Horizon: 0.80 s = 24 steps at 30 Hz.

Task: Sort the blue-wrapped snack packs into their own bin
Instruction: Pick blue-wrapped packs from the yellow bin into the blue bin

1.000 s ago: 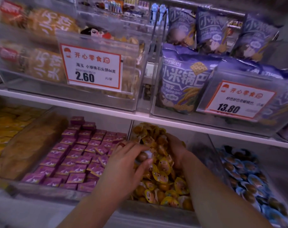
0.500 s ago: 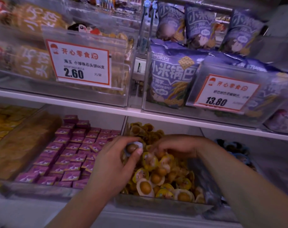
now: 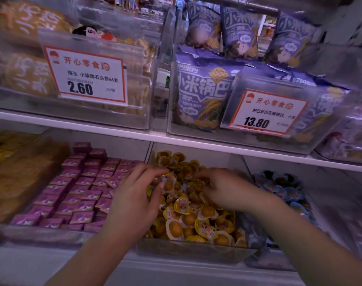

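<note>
Both hands (image 3: 132, 201) (image 3: 227, 188) dig curled into the yellow packs (image 3: 188, 211); grip unclear; blue packs (image 3: 287, 190) lie jumbled, no shared axis

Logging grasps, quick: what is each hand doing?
Left hand: pinching a small snack pack.
Right hand: in the yellow packs, grip unclear.

Both forearms are bare, with no sleeve showing up to the frame's lower edge. The left hand (image 3: 132, 203) and right hand (image 3: 227, 188) wear no gloves, rings or watch.
</note>
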{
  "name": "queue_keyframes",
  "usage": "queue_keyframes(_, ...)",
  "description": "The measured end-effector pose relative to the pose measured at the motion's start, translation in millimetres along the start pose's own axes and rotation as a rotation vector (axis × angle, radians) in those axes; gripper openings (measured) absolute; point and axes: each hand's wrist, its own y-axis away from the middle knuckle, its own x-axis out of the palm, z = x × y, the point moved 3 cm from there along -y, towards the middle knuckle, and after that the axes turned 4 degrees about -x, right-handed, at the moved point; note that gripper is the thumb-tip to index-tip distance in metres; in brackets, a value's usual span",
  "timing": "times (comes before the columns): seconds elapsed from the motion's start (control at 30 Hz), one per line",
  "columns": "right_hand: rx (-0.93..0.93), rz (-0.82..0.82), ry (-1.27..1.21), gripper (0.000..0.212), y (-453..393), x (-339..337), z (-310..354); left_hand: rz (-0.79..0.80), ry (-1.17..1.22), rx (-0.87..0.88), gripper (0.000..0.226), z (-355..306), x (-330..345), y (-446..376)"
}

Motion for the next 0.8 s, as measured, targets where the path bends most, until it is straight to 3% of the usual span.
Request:
queue_keyframes(0.2,0.108,0.300,-0.156,0.064,-57.9,50.0,-12.5,0.004,0.022,0.004,0.023,-3.1,-2.0,0.3)
queue_keyframes(0.57,0.101,0.316,-0.170,0.092,-80.5,58.8,-32.5,0.029,0.006,-0.011,0.020,-1.7,-2.3,0.0)
queue_keyframes(0.8,0.036,0.322,-0.139,0.072,-77.1,60.6,-24.5,0.028,-0.018,-0.015,0.021,-5.3,-2.7,-0.2)
